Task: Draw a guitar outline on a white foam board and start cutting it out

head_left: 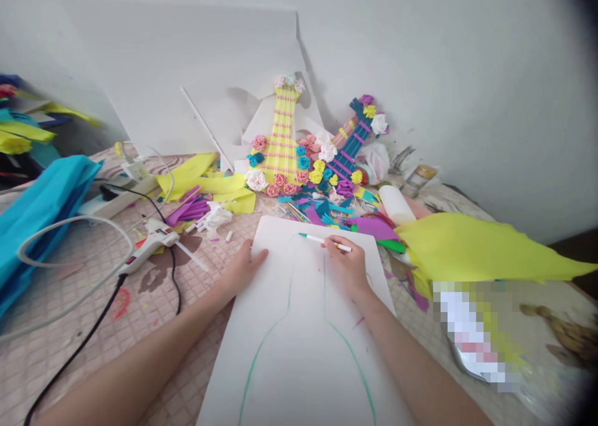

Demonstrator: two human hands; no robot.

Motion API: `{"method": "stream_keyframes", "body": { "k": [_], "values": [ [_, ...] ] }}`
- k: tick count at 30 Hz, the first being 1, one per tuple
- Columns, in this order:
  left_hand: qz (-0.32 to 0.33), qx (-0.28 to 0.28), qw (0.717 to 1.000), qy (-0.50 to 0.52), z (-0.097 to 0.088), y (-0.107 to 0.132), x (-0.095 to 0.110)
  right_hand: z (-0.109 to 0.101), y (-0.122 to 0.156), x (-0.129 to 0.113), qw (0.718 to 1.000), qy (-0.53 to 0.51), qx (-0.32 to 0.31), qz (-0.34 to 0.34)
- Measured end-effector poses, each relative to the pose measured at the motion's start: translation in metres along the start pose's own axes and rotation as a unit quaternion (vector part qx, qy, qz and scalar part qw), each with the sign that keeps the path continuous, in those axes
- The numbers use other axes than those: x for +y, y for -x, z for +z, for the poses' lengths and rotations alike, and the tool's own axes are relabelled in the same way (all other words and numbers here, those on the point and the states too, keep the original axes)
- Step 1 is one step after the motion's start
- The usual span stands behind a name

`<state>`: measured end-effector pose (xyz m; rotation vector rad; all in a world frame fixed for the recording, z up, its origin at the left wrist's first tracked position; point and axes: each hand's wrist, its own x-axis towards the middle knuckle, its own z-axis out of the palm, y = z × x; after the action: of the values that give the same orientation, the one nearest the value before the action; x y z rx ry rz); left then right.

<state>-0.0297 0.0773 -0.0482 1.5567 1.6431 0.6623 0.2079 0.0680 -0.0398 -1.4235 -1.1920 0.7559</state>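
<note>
A white board [306, 370] lies flat in front of me, bearing a green curved outline with a long narrow neck and wide lower sides. In my right hand [348, 261] is a white marker [329, 245], pinched between the fingers. Its green tip meets or hovers just over the board near the top of the neck lines; I cannot tell which. My left hand [245, 264] rests on the board's left edge, thumb and forefinger apart. Behind the board stands a yellow paper guitar [284, 124] with paper flowers, beside a blue one [350, 149].
A glue gun [149, 245] with a black cord lies left of the board, near a power strip [112, 198]. Blue paper [47, 220] is at far left. Yellow paper [486, 245] and a white roll [396, 205] sit at right. Paper scraps [322, 211] lie behind the board.
</note>
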Motion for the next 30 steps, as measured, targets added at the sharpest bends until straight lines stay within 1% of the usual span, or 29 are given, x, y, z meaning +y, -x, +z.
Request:
{"method": "stream_keyframes", "body": {
  "k": [4, 10, 14, 17, 20, 22, 25, 27, 30],
  "values": [
    [0.005, -0.003, 1.0, -0.003, 0.0, 0.0, 0.0, -0.004, 0.001, -0.002, 1.0, 0.003, 0.019, 0.014],
    [-0.006, -0.002, 1.0, -0.015, -0.001, 0.001, 0.002, -0.012, 0.004, -0.008, 0.998, 0.004, 0.055, 0.042],
    [-0.01, -0.007, 1.0, -0.023, 0.0, 0.0, -0.001, -0.016, 0.005, -0.008, 0.996, -0.008, 0.076, 0.055],
    [-0.003, -0.003, 1.0, -0.028, 0.002, -0.002, -0.005, -0.018, 0.004, -0.007, 0.991, -0.057, 0.111, 0.05],
    [0.014, 0.011, 1.0, -0.025, 0.002, -0.003, -0.008, -0.021, 0.005, -0.007, 0.977, -0.139, 0.151, 0.065],
    [0.026, 0.024, 0.999, -0.021, 0.003, -0.003, -0.009, -0.023, 0.004, -0.005, 0.967, -0.182, 0.165, 0.069],
    [0.036, 0.041, 0.998, -0.016, 0.004, -0.004, -0.011, -0.025, 0.002, 0.001, 0.969, -0.201, 0.14, 0.034],
    [0.027, 0.041, 0.999, -0.012, 0.006, -0.005, -0.013, -0.026, -0.001, 0.006, 0.968, -0.217, 0.129, 0.016],
    [0.016, 0.049, 0.999, -0.017, 0.007, -0.005, -0.015, -0.024, -0.003, 0.011, 0.965, -0.235, 0.114, 0.014]
  ]
}}
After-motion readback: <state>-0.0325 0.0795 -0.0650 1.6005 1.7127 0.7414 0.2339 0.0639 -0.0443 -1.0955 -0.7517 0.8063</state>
